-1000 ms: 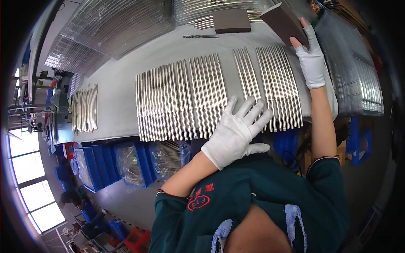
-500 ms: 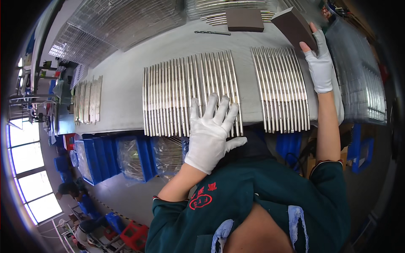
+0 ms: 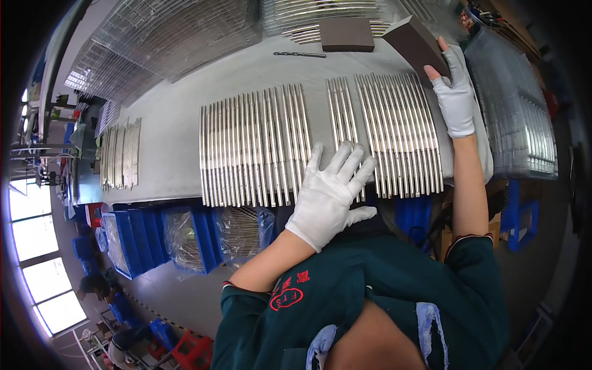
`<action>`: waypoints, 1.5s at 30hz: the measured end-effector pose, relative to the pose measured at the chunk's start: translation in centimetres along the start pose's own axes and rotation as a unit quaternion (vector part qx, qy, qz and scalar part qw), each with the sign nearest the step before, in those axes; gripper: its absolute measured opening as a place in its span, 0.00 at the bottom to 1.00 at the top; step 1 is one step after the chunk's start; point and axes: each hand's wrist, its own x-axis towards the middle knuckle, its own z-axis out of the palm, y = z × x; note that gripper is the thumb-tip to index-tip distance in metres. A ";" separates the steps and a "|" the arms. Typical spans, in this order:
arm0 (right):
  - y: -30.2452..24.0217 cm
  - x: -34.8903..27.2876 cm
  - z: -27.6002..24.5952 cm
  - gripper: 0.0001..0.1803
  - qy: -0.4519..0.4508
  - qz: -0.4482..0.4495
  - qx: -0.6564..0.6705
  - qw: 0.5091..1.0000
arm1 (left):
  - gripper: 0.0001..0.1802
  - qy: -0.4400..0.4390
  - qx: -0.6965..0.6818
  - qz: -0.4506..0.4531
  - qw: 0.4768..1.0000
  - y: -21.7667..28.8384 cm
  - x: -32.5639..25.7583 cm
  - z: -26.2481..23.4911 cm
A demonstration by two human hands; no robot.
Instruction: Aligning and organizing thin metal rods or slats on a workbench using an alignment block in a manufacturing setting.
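My left hand (image 3: 330, 200), in a white glove, lies with fingers spread over the lower part of a small group of metal rods (image 3: 341, 111). To its left a wide row of shiny metal rods (image 3: 246, 148) lies side by side on the pale cloth. Another row of rods (image 3: 404, 135) lies just right of the small group. My right hand (image 3: 455, 102), in a glove with bare thumb and fingertip, grips a dark brown block (image 3: 416, 46) that is tilted above the cloth. A second brown block (image 3: 347, 35) rests at the back on more rods.
A twist drill bit (image 3: 299, 55) lies near the second block. Clear plastic trays (image 3: 185, 37) stand at the back left, and more trays (image 3: 512, 111) at the right. A short rod bundle (image 3: 121, 154) is far left. Blue bins (image 3: 132, 240) stand below the table edge.
My left hand has moved right, and a small group of rods now lies apart from the left row, close to the right row. My right hand still holds the block.
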 end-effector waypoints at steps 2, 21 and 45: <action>-0.1 0.0 -0.1 0.31 0.002 -0.005 -0.016 1.000 | 0.48 -0.010 0.013 -0.016 1.000 -0.2 -0.6 -0.7; 0.9 -0.1 -0.4 0.31 -0.022 -0.012 -0.034 0.999 | 0.47 0.032 -0.002 -0.030 0.999 -1.0 -1.4 -1.3; 0.5 -0.3 -0.1 0.31 -0.021 -0.008 -0.020 1.000 | 0.62 0.032 0.090 -0.107 0.990 -3.4 -3.5 -3.1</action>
